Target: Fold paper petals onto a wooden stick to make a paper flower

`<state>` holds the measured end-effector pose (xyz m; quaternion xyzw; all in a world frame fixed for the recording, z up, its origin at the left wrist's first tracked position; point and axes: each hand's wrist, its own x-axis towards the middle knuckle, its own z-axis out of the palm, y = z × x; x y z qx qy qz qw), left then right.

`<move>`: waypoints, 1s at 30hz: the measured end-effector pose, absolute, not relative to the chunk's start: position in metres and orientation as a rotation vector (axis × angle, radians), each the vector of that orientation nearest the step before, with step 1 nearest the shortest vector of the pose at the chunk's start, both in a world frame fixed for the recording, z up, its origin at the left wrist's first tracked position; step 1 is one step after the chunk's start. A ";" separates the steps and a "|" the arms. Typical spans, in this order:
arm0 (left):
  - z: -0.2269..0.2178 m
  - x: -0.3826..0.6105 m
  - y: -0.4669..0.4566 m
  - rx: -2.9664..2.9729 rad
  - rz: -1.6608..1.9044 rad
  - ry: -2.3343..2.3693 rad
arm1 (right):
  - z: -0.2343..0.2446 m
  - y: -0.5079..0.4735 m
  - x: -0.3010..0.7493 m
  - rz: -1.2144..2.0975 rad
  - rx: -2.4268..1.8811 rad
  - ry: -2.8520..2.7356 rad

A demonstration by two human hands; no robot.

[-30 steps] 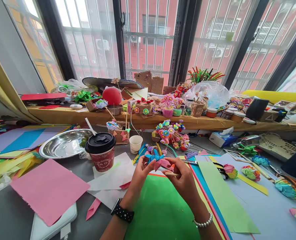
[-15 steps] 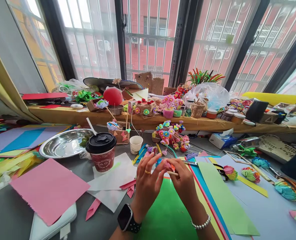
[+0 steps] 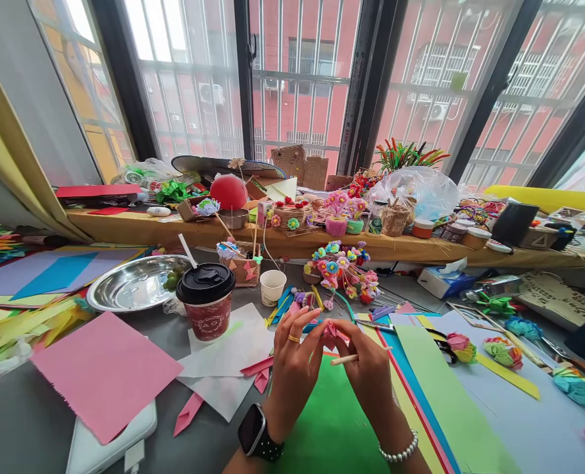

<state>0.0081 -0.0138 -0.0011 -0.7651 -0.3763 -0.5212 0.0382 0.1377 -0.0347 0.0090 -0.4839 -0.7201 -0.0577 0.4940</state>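
Between the fingertips of both hands is a small folded piece of pink paper (image 3: 330,331), partly covered by the fingers. My left hand (image 3: 296,359), with a ring and a black watch, pinches it from the left. From the right, my right hand (image 3: 371,368) pinches the same paper and also has a thin wooden stick (image 3: 345,359) tucked in its fingers. Both hands are above a green mat (image 3: 331,421). Left of them lie folded pink paper strips (image 3: 188,413) and white paper sheets (image 3: 223,352).
A lidded coffee cup (image 3: 206,303) stands left of the hands, beside a steel plate (image 3: 124,289). A paper cup (image 3: 273,288) and pipe-cleaner flowers (image 3: 339,266) are behind. Pink paper (image 3: 107,375) lies at left; paper flowers (image 3: 462,347) and coloured sheets (image 3: 440,388) lie at right.
The wooden stick has tilted and shows more of its length across the right hand's fingers. The pink paper shows more clearly between the fingertips. The view has shifted slightly.
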 end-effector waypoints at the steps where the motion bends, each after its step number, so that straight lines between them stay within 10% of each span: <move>1: -0.001 0.008 -0.014 -2.338 -1.600 -1.146 | 0.009 -0.035 0.138 -0.152 -1.176 -1.742; 30: 0.016 -0.001 -0.014 -2.671 -1.614 -1.205 | 0.000 -0.032 0.137 -0.268 -1.098 -1.772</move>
